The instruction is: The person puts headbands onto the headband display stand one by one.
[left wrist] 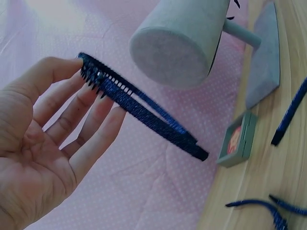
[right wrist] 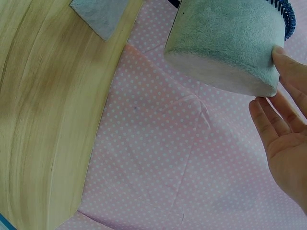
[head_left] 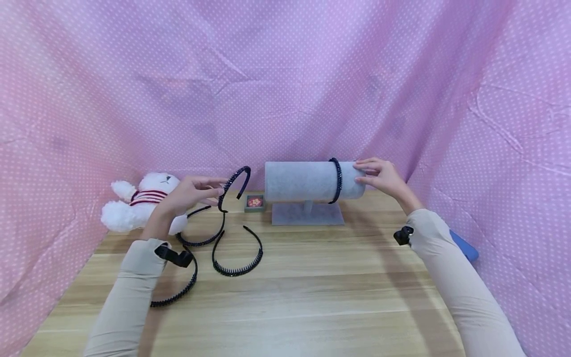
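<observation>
My left hand [head_left: 194, 192] pinches a dark, toothed, beaded headband [head_left: 229, 186] between thumb and fingers, above the table and left of a grey display stand [head_left: 299, 181]. In the left wrist view the headband [left wrist: 153, 117] points its free ends toward the lower right, near the stand's round end. A second beaded headband [head_left: 338, 181] sits around the stand's horizontal cylinder, toward its right end. At that end my right hand [head_left: 381, 176] holds the cylinder's edge. The right wrist view shows the thumb on the cylinder's side and fingertips [right wrist: 261, 101] at its end rim.
Several headbands lie on the wooden table [head_left: 312, 297], including one headband [head_left: 238, 271] left of centre. A white plush toy [head_left: 149, 196] lies at the back left. A small green box [head_left: 255, 203] stands left of the stand's base. Pink dotted cloth [head_left: 285, 79] hangs behind.
</observation>
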A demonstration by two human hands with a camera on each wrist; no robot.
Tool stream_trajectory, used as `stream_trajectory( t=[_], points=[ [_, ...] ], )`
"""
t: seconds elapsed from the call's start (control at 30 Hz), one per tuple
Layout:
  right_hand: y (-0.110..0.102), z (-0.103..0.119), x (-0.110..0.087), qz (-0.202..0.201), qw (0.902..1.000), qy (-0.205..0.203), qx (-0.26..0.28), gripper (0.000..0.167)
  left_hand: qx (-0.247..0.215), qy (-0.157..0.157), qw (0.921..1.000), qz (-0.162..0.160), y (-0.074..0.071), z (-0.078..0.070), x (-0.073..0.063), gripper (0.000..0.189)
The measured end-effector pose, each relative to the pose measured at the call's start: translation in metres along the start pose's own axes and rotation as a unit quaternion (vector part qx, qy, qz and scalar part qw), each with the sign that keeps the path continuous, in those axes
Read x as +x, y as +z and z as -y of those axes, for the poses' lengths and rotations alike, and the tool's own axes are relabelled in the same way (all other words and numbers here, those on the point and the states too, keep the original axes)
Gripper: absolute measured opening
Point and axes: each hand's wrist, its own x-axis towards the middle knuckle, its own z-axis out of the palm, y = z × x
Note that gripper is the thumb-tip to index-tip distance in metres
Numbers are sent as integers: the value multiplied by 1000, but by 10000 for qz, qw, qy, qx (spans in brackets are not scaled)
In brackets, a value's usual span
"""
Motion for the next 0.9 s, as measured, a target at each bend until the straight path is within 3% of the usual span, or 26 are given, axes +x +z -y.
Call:
stream_trajectory(
  t=[0.17,0.43,0.63,0.9],
  points=[
    [1,-2,0,22,10000,-13,28,41,-289,-11,9988,-385,13,1,9,49],
    [1,-2,0,55,9999,-58,77,40,-821,239,9921,-915,37,-3,24,47],
    [1,-1,0,30,9999,-38,90,40,-1123,252,9883,-1003,56,-10,35,46],
    [1,-1,0,2,10000,-5,38,41,-1148,213,9872,-1083,72,-14,50,47]
  ],
)
